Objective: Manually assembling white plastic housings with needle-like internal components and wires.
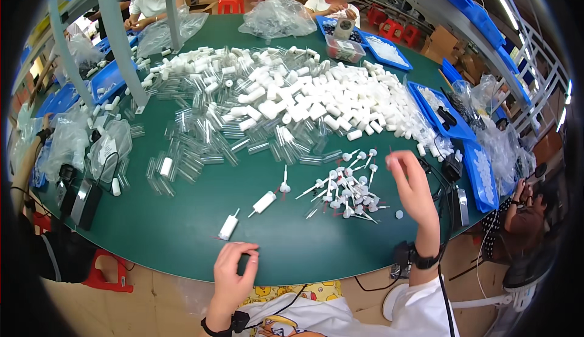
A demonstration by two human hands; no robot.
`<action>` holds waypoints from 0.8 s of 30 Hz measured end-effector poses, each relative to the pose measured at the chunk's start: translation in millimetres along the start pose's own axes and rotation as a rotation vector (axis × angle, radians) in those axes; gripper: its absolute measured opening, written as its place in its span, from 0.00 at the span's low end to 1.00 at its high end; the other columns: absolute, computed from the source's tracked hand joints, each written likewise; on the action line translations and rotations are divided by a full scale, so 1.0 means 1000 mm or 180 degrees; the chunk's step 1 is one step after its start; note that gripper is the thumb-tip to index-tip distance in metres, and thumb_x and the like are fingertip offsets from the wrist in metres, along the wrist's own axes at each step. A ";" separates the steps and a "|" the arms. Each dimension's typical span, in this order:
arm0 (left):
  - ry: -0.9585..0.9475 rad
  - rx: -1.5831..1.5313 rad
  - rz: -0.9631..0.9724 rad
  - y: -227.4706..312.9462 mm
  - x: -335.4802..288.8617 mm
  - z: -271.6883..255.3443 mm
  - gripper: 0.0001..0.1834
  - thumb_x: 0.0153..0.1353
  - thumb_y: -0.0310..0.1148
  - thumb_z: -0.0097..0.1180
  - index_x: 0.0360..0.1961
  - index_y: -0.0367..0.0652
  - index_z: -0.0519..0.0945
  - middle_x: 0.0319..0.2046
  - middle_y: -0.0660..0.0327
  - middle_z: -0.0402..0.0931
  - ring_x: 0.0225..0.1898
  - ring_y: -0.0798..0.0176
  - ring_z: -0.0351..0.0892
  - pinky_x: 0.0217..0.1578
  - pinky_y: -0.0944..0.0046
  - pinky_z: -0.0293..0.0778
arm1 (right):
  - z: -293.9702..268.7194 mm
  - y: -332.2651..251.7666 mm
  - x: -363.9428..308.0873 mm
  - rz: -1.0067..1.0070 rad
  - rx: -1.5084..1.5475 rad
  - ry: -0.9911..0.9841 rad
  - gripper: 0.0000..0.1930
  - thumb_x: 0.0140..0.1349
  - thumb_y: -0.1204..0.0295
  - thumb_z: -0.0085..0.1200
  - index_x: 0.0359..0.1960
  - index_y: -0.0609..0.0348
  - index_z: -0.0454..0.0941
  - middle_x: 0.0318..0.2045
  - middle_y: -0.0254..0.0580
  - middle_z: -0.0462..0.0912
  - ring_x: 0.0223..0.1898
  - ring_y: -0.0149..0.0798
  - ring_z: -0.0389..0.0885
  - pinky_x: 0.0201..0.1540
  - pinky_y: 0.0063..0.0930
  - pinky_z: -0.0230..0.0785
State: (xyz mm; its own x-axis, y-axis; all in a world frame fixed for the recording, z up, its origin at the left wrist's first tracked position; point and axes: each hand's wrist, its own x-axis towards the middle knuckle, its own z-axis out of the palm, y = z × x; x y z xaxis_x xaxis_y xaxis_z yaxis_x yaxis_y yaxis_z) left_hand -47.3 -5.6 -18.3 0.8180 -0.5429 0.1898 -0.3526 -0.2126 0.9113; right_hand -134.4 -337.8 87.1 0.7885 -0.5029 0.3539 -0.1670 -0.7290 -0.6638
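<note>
My left hand [232, 273] is at the table's near edge, fingers loosely curled, a gap between thumb and forefinger, nothing visible in it. Just beyond its fingertips lies a white cylinder with a thin stem [228, 227]; a similar stemmed cylinder [263, 203] lies farther right. Beyond that is a single white stemmed piece with a round disc [285, 187]. My right hand [412, 186] is raised at the right of a loose heap of such disc-and-stem pieces [347, 191]. Its fingertips are pinched together; whatever is between them is too small to make out. A small white disc [399, 214] lies below that hand.
A big pile of white cylinders [310, 97] and clear tubes [201, 136] covers the middle of the green table [170, 227]. Blue trays [480, 176] line the right side. A grey metal post [115, 39] stands at left. Cables and black devices [85, 203] lie at both sides; other people sit around.
</note>
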 end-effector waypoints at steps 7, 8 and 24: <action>0.0079 0.0169 0.0222 0.007 0.005 0.000 0.09 0.50 0.24 0.55 0.35 0.37 0.77 0.30 0.56 0.77 0.36 0.54 0.75 0.40 0.60 0.70 | 0.074 0.030 0.125 0.0270 0.0557 -0.0712 0.17 0.67 0.60 0.42 0.41 0.66 0.68 0.32 0.49 0.78 0.34 0.39 0.78 0.37 0.30 0.68; 0.0058 0.0151 0.0257 0.008 0.006 0.001 0.09 0.50 0.24 0.56 0.35 0.37 0.77 0.30 0.56 0.77 0.37 0.54 0.75 0.40 0.59 0.70 | 0.083 0.044 0.141 0.0267 0.0357 -0.0701 0.18 0.67 0.60 0.42 0.41 0.67 0.68 0.32 0.52 0.78 0.34 0.43 0.78 0.37 0.33 0.68; 0.0173 0.1510 0.1205 0.005 -0.007 0.021 0.11 0.45 0.32 0.61 0.32 0.44 0.79 0.31 0.61 0.73 0.39 0.56 0.73 0.41 0.58 0.68 | 0.132 0.090 0.188 -0.0051 -0.0540 -0.0795 0.20 0.62 0.62 0.44 0.36 0.75 0.69 0.34 0.69 0.77 0.39 0.64 0.76 0.44 0.47 0.67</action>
State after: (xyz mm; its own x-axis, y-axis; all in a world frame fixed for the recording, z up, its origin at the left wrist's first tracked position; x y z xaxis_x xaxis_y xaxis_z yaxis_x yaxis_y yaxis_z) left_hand -64.9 -20.3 -22.6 0.6139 -0.6119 0.4987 -0.7772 -0.3584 0.5172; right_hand 76.9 -437.1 7.3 0.9096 -0.3762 0.1764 -0.2333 -0.8137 -0.5324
